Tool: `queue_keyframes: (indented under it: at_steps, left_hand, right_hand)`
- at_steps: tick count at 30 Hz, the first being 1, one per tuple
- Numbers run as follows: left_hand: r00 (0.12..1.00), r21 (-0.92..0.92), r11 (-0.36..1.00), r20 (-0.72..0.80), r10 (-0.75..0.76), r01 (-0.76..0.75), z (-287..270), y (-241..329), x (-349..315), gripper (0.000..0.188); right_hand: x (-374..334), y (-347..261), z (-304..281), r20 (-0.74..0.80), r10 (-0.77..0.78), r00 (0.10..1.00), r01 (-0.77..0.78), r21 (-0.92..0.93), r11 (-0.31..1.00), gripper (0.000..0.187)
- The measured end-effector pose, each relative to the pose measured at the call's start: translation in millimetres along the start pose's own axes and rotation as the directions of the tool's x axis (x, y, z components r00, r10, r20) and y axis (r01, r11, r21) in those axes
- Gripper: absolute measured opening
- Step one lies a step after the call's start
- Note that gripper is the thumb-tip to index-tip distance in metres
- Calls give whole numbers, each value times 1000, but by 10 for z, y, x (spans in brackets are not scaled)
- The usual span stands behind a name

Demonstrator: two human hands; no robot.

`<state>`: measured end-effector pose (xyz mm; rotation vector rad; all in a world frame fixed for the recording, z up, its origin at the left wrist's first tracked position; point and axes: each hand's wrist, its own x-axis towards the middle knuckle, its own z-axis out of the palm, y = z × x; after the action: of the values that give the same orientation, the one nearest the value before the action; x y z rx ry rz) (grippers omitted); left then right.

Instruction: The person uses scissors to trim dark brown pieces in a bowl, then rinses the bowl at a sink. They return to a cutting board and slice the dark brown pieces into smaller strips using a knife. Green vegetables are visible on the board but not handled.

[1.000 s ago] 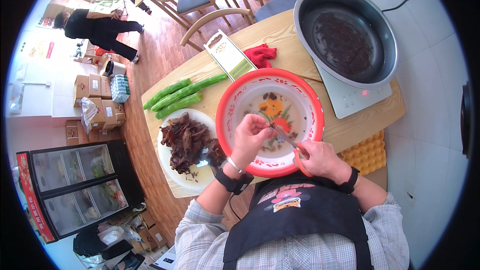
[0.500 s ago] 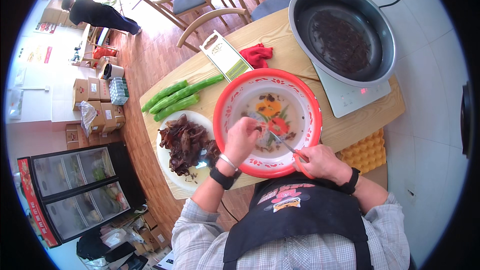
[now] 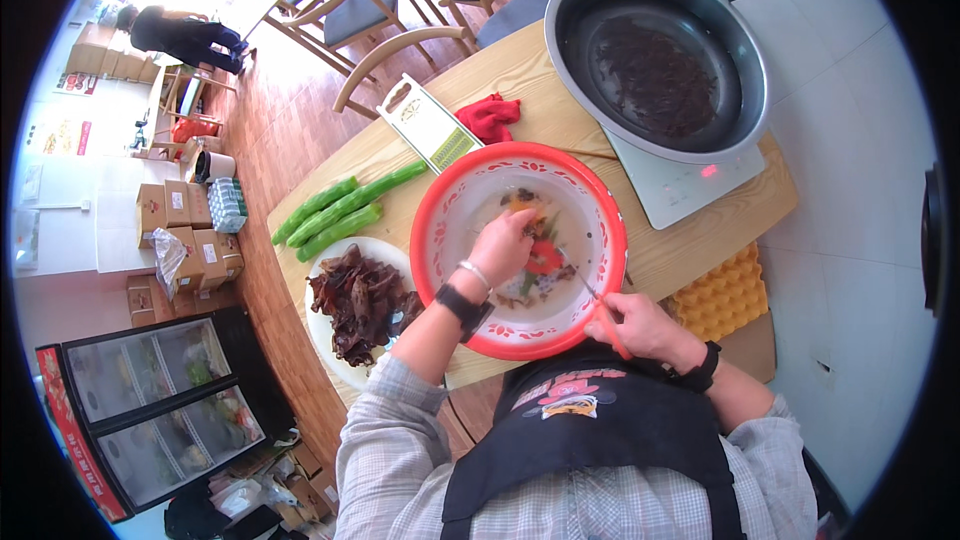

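My right hand [image 3: 642,326] is closed round orange-handled scissors [image 3: 606,324], their blades pointing over the basin's near right side. Inside the red-rimmed enamel basin [image 3: 618,230], my left hand [image 3: 503,248] reaches low over the water with its fingers bent together; whatever they hold is hidden. Small dark scraps [image 3: 563,273] lie in the water over the basin's painted flower pattern. Left of the basin, a white plate [image 3: 320,328] carries a heap of dark brown, ruffled wood ear fungus [image 3: 360,300].
Peeled green stalks [image 3: 345,212], a white grater board [image 3: 428,120] and a red cloth [image 3: 490,118] lie behind the plate and basin. A large metal pot [image 3: 755,80] with dark pieces in liquid stands on a white induction cooker [image 3: 665,185]. Chairs [image 3: 400,45] stand beyond the table.
My left hand has moved away from the scissor blades, farther into the basin. The right hand keeps the scissors near the rim. The view has shifted slightly.
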<state>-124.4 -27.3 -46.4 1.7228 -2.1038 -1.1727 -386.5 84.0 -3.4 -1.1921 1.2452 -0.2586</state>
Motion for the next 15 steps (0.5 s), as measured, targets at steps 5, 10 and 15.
queue_keyframes:
  at_steps: [5,10,15]
  left_hand:
    - [996,-197,980,84,-22,39,-255,240,-344,43]
    - [912,-875,331,400,88,352,-119,688,-866,45]
    - [964,-966,111,245,106,233,32,641,-1004,35]
  right_hand:
    - [-37,-18,-52,192,60,980,-149,493,857,27]
    - [-25,-353,-74,403,-144,904,-85,499,862,29]
    - [39,-347,-9,520,-278,808,-145,632,761,45]
